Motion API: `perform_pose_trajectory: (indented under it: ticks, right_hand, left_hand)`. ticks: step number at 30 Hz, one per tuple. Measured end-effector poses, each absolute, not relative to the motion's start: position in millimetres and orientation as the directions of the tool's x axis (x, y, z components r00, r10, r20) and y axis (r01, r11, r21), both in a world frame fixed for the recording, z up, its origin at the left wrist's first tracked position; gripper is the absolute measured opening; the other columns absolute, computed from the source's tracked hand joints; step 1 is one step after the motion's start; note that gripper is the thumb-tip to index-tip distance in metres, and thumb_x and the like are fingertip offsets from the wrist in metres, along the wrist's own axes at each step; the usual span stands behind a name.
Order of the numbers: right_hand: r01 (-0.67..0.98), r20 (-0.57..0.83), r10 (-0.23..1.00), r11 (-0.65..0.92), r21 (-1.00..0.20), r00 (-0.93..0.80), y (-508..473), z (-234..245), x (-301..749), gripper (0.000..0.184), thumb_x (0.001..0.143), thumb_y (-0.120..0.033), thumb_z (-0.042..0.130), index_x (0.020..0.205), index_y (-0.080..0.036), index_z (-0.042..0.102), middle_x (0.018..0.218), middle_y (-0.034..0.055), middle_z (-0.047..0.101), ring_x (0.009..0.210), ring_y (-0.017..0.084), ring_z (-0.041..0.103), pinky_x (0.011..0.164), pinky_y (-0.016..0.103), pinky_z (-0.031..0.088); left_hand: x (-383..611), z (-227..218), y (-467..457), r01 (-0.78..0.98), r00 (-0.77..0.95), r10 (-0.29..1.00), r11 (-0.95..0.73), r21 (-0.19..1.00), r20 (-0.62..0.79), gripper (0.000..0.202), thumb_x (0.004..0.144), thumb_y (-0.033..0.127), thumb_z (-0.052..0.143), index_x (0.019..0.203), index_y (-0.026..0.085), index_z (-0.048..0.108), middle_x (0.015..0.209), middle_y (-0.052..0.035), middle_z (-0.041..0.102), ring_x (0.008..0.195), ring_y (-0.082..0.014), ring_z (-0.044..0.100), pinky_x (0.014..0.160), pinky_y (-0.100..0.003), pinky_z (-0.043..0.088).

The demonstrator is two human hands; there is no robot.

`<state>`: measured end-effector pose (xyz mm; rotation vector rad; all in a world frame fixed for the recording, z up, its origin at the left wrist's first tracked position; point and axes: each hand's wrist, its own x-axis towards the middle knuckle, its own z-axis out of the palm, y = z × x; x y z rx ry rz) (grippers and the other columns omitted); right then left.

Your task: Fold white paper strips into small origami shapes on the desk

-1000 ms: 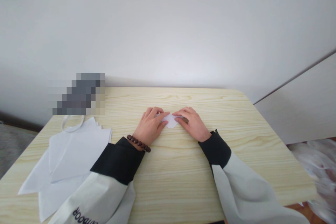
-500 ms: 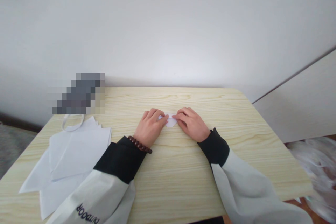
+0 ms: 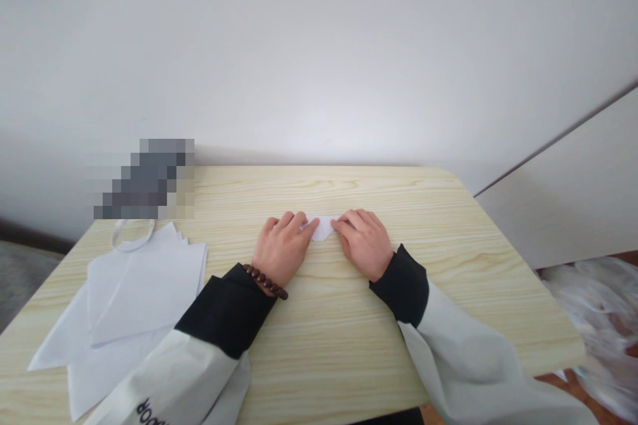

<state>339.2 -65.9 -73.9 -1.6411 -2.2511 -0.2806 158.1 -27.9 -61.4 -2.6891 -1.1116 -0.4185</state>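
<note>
A small folded piece of white paper (image 3: 322,228) lies on the wooden table between my two hands. My left hand (image 3: 283,244) pinches its left end, with the thumb on top and the fingers curled behind. At the right end, my right hand (image 3: 365,240) grips it in the same way, thumb and forefinger closed on the edge. The paper's middle shows between the thumbs, its lower corners cut off at a slant. My fingers cover both of its ends.
Several loose sheets of white paper (image 3: 144,299) lie overlapped at the left of the table (image 3: 319,358). A white loop (image 3: 115,239) and a blurred-out dark object (image 3: 144,179) are behind them. A white wall (image 3: 319,66) rises at the back. Clear plastic bags (image 3: 593,319) lie beyond the right edge.
The upper strip along the paper's far edge no longer shows a separate fold line. Both hands stay at its ends, the fingers shifted slightly. The whole view has moved a little.
</note>
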Motion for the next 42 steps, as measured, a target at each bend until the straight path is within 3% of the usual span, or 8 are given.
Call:
perform_pose_trajectory:
  ticks: [5, 10, 15, 19, 28, 35, 39, 42]
  right_hand:
    - [0.949, 0.338, 0.896, 0.313, -0.022, -0.288, -68, -70, 335, 0.032, 0.088, -0.014, 0.046, 0.114, -0.026, 0.061, 0.092, 0.0068, 0.060, 0.086, 0.021, 0.049, 0.076, 0.035, 0.036]
    - [0.962, 0.370, 0.897, 0.271, -0.026, -0.243, -69, -73, 335, 0.026, 0.089, -0.016, 0.046, 0.104, -0.024, 0.066, 0.091, 0.0058, 0.062, 0.086, 0.021, 0.051, 0.075, 0.034, 0.037]
    - [0.957, 0.414, 0.888, 0.269, -0.110, -0.202, -69, -76, 337, 0.024, 0.087, -0.016, 0.048, 0.097, -0.022, 0.068, 0.091, 0.0049, 0.063, 0.085, 0.020, 0.053, 0.077, 0.032, 0.040]
    - [0.927, 0.426, 0.890, 0.284, -0.243, -0.161, -65, -73, 337, 0.021, 0.083, -0.017, 0.052, 0.097, -0.020, 0.068, 0.095, 0.0062, 0.061, 0.092, 0.021, 0.052, 0.082, 0.034, 0.041]
    - [0.825, 0.358, 0.918, 0.333, -0.457, -0.172, -47, -73, 340, 0.014, 0.086, -0.029, 0.053, 0.092, -0.022, 0.064, 0.097, 0.0045, 0.058, 0.092, 0.020, 0.051, 0.084, 0.035, 0.040]
    - [0.813, 0.353, 0.911, 0.366, -0.453, -0.214, -43, -71, 338, 0.030, 0.083, -0.035, 0.058, 0.109, -0.021, 0.057, 0.101, 0.0057, 0.057, 0.096, 0.022, 0.051, 0.086, 0.036, 0.040]
    - [0.787, 0.363, 0.896, 0.410, -0.460, -0.255, -43, -68, 337, 0.015, 0.087, -0.029, 0.052, 0.097, -0.021, 0.061, 0.098, 0.0052, 0.056, 0.092, 0.019, 0.052, 0.083, 0.033, 0.042]
    - [0.770, 0.409, 0.876, 0.441, -0.461, -0.257, -45, -66, 337, 0.015, 0.090, -0.024, 0.048, 0.088, -0.019, 0.061, 0.097, 0.0061, 0.055, 0.092, 0.018, 0.052, 0.083, 0.032, 0.043]
  left_hand:
    - [160, -58, -29, 0.716, 0.678, 0.667, -0.695, -0.071, 0.309, 0.029, 0.088, 0.017, 0.047, 0.113, 0.024, 0.059, 0.095, -0.0058, 0.064, 0.087, -0.0236, 0.056, 0.067, -0.037, 0.041]
    - [162, -57, -34, 0.762, 0.627, 0.705, -0.644, -0.071, 0.330, 0.026, 0.087, 0.018, 0.048, 0.109, 0.024, 0.062, 0.094, -0.0051, 0.064, 0.087, -0.0247, 0.056, 0.064, -0.038, 0.041]
    - [157, -57, -31, 0.824, 0.537, 0.753, -0.564, -0.047, 0.380, 0.020, 0.088, 0.027, 0.049, 0.094, 0.020, 0.066, 0.086, -0.0055, 0.065, 0.082, -0.0230, 0.057, 0.061, -0.034, 0.041]
    - [150, -58, -20, 0.837, 0.490, 0.783, -0.546, 0.045, 0.382, 0.026, 0.088, 0.034, 0.049, 0.076, 0.021, 0.067, 0.081, -0.0035, 0.064, 0.081, -0.0204, 0.057, 0.059, -0.030, 0.042]
    - [145, -63, -11, 0.744, 0.532, 0.782, -0.615, 0.263, 0.324, 0.025, 0.083, 0.037, 0.057, 0.104, 0.026, 0.066, 0.102, -0.0048, 0.060, 0.094, -0.0232, 0.051, 0.081, -0.036, 0.045]
    - [142, -63, -6, 0.656, 0.551, 0.786, -0.616, 0.436, 0.282, 0.014, 0.082, 0.031, 0.060, 0.091, 0.022, 0.066, 0.099, -0.0044, 0.060, 0.093, -0.0221, 0.049, 0.087, -0.039, 0.041]
    - [140, -62, -3, 0.610, 0.561, 0.776, -0.623, 0.490, 0.288, 0.012, 0.082, 0.028, 0.057, 0.089, 0.021, 0.064, 0.099, -0.0045, 0.061, 0.094, -0.0221, 0.050, 0.088, -0.039, 0.040]
    - [139, -62, -2, 0.594, 0.542, 0.783, -0.614, 0.520, 0.304, 0.022, 0.084, 0.030, 0.055, 0.102, 0.018, 0.060, 0.101, -0.0062, 0.062, 0.094, -0.0217, 0.052, 0.088, -0.039, 0.041]
